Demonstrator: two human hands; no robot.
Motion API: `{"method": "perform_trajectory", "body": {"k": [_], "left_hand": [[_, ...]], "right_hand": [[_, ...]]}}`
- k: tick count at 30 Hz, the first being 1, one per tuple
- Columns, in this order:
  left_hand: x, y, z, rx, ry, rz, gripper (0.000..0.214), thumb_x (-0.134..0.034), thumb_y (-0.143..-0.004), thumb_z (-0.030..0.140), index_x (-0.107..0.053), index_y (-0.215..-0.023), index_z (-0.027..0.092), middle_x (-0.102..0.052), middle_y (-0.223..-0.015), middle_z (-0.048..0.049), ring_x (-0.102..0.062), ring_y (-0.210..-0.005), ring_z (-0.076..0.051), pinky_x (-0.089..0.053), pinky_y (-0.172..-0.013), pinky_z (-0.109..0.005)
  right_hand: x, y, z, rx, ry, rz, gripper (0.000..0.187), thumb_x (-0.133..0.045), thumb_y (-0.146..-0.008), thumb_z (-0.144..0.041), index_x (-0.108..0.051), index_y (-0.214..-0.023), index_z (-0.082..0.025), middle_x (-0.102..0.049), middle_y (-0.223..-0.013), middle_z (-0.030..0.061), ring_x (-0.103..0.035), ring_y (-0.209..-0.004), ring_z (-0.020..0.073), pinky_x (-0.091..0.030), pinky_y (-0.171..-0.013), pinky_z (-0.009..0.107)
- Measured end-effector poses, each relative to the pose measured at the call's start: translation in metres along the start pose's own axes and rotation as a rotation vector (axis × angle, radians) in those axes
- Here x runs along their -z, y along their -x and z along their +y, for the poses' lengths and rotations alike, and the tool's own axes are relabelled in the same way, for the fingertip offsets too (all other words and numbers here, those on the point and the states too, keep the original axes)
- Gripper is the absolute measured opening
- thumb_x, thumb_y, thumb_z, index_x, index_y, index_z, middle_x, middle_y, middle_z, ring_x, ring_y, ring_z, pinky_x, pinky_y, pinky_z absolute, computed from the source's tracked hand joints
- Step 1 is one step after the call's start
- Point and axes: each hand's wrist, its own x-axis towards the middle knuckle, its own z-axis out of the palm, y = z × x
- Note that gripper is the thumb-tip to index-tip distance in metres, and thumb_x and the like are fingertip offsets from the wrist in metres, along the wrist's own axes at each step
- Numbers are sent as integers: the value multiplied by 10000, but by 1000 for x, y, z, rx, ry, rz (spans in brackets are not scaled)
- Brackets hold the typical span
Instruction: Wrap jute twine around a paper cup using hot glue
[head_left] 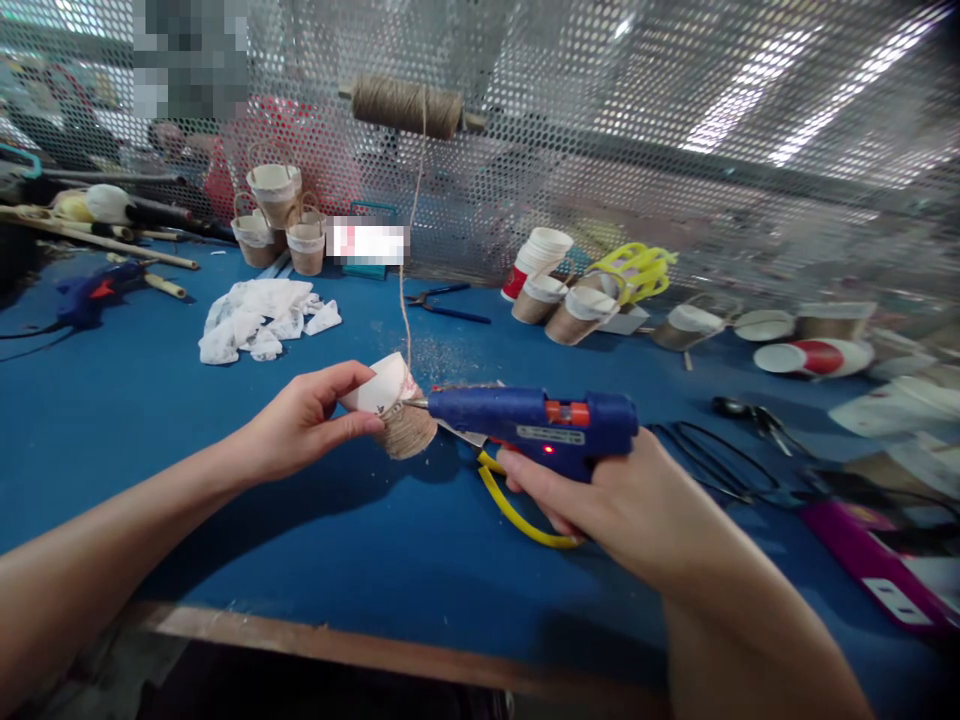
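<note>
- Two hands meet over a blue table [360, 565]: the left hand [322, 415] pinches a tilted paper cup [390, 383] between thumb and fingers by its bare white part, probably avoiding hot glue
- The right hand [592, 490] curls around a glue gun [495, 415], nozzle at the cup's coiled twine [409, 437]
- Twine rises to a spool [405, 108], seemingly hung high to unwind freely
- Yellow-handled scissors [517, 515] lie beneath the gun

one head-worn camera looks forward and down, close over the blue table [360, 580], toward a perforated screen [600, 150].
</note>
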Motion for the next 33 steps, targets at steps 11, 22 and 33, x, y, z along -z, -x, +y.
{"method": "perform_trajectory", "body": {"k": [11,22,33], "left_hand": [[-2,-1,2,56,-74,28,128,-571,-761,216,-548,-853,131,-570,-713,9,-509,-625,-91,-393,-564,-188],[0,-1,2,39,-97,36,131,-571,-761,215,-547,-857,129,-589,-726,1,-525,-633,-93,-406,-574,-190],[-1,-1,4,-8,-18,33,120,-578,-751,179,-543,-859,142,-592,-743,-2,-537,-646,-101,-423,-584,-195]], "right_hand": [[-8,1,-5,22,-36,7,242,-549,-699,-376,-434,-549,-225,-427,-408,-45,-362,-366,95,-314,-349,231],[-10,2,-4,44,-4,41,263,-557,-701,-364,-439,-522,-212,-418,-398,-53,-346,-369,84,-311,-351,221],[5,-3,-2,34,53,42,415,-563,-722,-421,-365,-418,-220,-404,-362,-37,-356,-364,93,-328,-378,240]]}}
